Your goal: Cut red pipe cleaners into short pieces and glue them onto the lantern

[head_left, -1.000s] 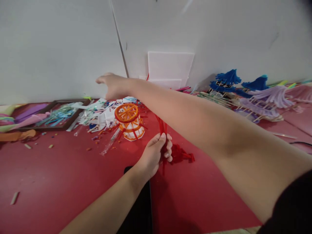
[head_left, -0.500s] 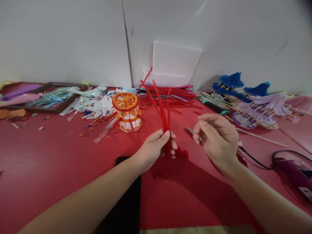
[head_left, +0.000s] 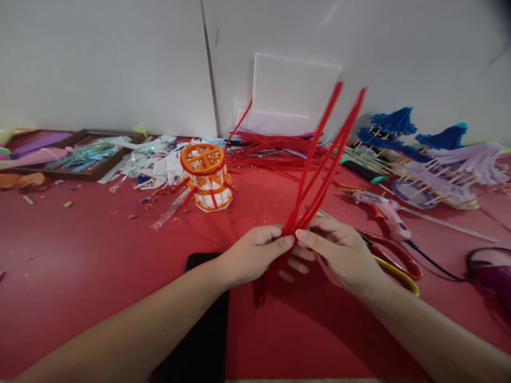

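Note:
Several long red pipe cleaners [head_left: 315, 183] fan up and to the right from between my hands, their lower ends hanging below. My left hand [head_left: 259, 252] pinches the bundle with its thumb on top. Against its right side, my right hand [head_left: 339, 250] grips the same bundle between thumb and fingers, both thumbs nearly touching. Just ahead to the left stands a small orange, red and white tower-like frame [head_left: 207, 178]. Partly under my right hand lie scissors [head_left: 399, 274] with red and yellow handles; their blades are mostly hidden.
A pink glue gun [head_left: 383, 213] with a black cord lies to the right. Red pipe cleaners [head_left: 275, 149] are piled by the wall. Blue and lilac roof-like pieces [head_left: 431, 175] stand back right. Left are a brown frame [head_left: 91, 173] and white scraps [head_left: 167, 165]. A black flat object [head_left: 203, 324] lies beneath my left forearm.
My right hand has come in from the right and closed on the pipe cleaners. The bundle now leans right and reaches higher. The glue gun and scissor handles have come into view.

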A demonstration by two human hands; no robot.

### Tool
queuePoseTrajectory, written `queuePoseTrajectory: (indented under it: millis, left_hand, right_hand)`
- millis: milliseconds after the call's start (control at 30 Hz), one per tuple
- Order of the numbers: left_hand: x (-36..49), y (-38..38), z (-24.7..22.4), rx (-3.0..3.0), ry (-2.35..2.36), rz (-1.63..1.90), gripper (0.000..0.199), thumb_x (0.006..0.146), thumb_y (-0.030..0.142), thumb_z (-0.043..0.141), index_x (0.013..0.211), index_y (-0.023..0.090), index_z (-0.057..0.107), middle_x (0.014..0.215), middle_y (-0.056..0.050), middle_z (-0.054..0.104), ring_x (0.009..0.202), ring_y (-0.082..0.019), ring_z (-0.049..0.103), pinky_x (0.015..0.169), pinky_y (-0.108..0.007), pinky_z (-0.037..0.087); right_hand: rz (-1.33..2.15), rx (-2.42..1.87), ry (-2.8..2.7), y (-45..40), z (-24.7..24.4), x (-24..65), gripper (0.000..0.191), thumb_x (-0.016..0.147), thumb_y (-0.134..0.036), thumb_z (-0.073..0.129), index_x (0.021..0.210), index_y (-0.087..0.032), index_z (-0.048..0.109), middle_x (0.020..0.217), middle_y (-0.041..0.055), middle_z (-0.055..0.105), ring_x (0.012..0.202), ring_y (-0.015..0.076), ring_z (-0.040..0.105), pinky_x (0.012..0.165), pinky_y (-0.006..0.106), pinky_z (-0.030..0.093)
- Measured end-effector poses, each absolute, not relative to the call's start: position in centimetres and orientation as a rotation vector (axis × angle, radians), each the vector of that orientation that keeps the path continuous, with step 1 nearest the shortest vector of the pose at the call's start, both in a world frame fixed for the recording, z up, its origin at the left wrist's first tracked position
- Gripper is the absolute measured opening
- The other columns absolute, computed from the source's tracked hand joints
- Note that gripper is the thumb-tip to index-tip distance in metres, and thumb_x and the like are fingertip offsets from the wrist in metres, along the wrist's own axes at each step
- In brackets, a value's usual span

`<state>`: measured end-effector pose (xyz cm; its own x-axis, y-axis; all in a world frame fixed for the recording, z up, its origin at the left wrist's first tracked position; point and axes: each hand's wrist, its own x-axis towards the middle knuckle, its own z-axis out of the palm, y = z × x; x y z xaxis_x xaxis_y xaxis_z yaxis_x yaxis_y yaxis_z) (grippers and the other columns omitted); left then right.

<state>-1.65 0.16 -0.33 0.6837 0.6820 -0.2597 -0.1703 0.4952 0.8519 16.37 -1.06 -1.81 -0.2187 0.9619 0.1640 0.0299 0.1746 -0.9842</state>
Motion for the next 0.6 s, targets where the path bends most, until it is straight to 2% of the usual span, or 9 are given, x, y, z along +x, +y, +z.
queuePoseTrajectory:
  millis: [67,133,233,333,433,533,600]
  left_hand:
    - [-1.6,0.3,-0.4,0.889,0.629,0.576,0.028,0.084,0.042,0.069,0.088,0.015,0.066,0.089,-0.011,0.077,0.067,-0.014,0.071,0.067,-0.026,0.057]
    - [-1.7,0.3,-0.4,0.882,0.618,0.558,0.028,0.084,0.042,0.069,0.088,0.015,0.065,0.087,-0.011,0.076,0.066,-0.014,0.071,0.067,-0.027,0.057]
    - [-1.8,0.2,-0.1,0.954,0.602,0.513,0.031,0.085,0.045,0.067,0.086,0.015,0.062,0.08,-0.008,0.074,0.054,-0.011,0.065,0.053,-0.022,0.053]
    - [-2.0,0.0,0.3,1.055,0.584,0.433,0.031,0.088,0.046,0.062,0.084,0.015,0.063,0.064,0.0,0.065,0.038,-0.005,0.048,0.039,-0.017,0.039]
    - [-2.0,-0.2,0.3,1.044,0.602,0.369,0.033,0.088,0.049,0.061,0.089,0.016,0.064,0.056,0.004,0.058,0.033,-0.004,0.037,0.035,-0.016,0.033]
    - [-2.1,0.2,0.2,0.955,0.651,0.445,0.049,0.09,0.061,0.05,0.097,0.015,0.064,0.054,0.0,0.063,0.033,-0.007,0.044,0.035,-0.016,0.035]
    - [-2.1,0.7,0.3,0.832,0.675,0.556,0.056,0.092,0.065,0.039,0.101,0.016,0.064,0.055,-0.003,0.065,0.036,-0.011,0.053,0.038,-0.018,0.042]
  right_hand:
    - [1.171,-1.073,-1.495,-0.9,-1.9,16.7,0.016,0.084,-0.036,0.071,0.084,-0.021,0.073,0.082,0.0017,0.064,0.071,0.0115,0.061,0.063,0.025,0.053]
    - [1.163,-1.122,-1.491,-0.8,-1.6,16.9,0.019,0.081,-0.039,0.073,0.08,-0.02,0.074,0.08,0.002,0.064,0.072,0.0123,0.061,0.065,0.026,0.052]
    - [1.233,-1.112,-1.492,-0.9,-1.0,16.7,0.023,0.08,-0.041,0.074,0.076,-0.018,0.073,0.075,0.0004,0.06,0.064,0.011,0.057,0.058,0.026,0.048]
    - [1.402,-1.024,-1.48,-1.1,-0.6,16.5,0.026,0.082,-0.043,0.071,0.089,-0.019,0.074,0.067,-0.0025,0.055,0.055,0.0086,0.051,0.052,0.025,0.045]
    - [1.423,-1.001,-1.489,-1.0,-0.6,16.5,0.031,0.082,-0.048,0.07,0.093,-0.02,0.075,0.065,-0.0018,0.057,0.052,0.0086,0.05,0.05,0.025,0.044]
    - [1.229,-1.018,-1.415,-0.8,-0.6,17.0,0.029,0.079,-0.051,0.073,0.085,-0.022,0.075,0.067,-0.0003,0.061,0.058,0.0113,0.054,0.055,0.028,0.049]
    - [1.021,-1.013,-1.331,-0.6,-0.5,17.5,0.027,0.081,-0.052,0.07,0.087,-0.026,0.074,0.066,-0.0007,0.063,0.06,0.0129,0.057,0.059,0.03,0.052]
